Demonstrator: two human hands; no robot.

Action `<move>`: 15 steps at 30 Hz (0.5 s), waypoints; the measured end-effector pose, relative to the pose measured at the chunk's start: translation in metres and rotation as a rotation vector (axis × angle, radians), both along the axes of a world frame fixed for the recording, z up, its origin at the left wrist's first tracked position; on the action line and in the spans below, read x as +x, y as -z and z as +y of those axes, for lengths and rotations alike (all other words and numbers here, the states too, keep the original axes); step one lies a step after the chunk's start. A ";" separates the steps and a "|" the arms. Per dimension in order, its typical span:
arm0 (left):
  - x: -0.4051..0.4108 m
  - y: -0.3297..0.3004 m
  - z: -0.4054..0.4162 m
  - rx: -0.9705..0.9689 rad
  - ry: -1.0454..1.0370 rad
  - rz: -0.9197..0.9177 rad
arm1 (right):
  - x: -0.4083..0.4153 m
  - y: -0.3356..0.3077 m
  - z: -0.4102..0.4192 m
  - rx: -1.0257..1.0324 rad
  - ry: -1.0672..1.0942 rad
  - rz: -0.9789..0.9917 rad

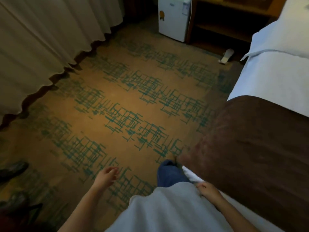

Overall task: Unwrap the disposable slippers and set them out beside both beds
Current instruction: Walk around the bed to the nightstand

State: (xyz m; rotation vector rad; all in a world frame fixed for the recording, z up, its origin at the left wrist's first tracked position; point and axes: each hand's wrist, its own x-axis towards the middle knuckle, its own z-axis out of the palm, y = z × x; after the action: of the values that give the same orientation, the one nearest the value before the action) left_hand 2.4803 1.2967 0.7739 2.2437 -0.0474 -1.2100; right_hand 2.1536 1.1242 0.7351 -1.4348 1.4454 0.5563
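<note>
Carpet [117, 97], perhaps slipper [225, 56] beside bed [275, 72]

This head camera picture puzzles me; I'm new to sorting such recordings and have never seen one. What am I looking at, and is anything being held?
There is no machine here. A person wears a camera on the head, looking forward and down, so you see their own arms from above. The left hand hangs open over the patterned carpet, holding nothing. The right hand rests by the shirt, near the bed with its brown cover; it seems empty, though blur hides detail. Farther off stand a small white fridge and a wooden shelf. A pale thing, perhaps a slipper, lies on the floor beside the bed. Curtains hang on the left.
</note>
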 end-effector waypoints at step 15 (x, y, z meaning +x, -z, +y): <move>0.097 0.012 -0.259 0.026 0.199 0.045 | 0.125 -0.022 -0.300 0.021 0.361 -0.106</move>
State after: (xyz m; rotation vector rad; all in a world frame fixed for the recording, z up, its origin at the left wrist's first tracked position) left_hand 2.5776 1.0379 0.7624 2.2753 -0.2441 -1.3715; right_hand 2.2782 0.8238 0.7571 -1.1323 1.5610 0.2640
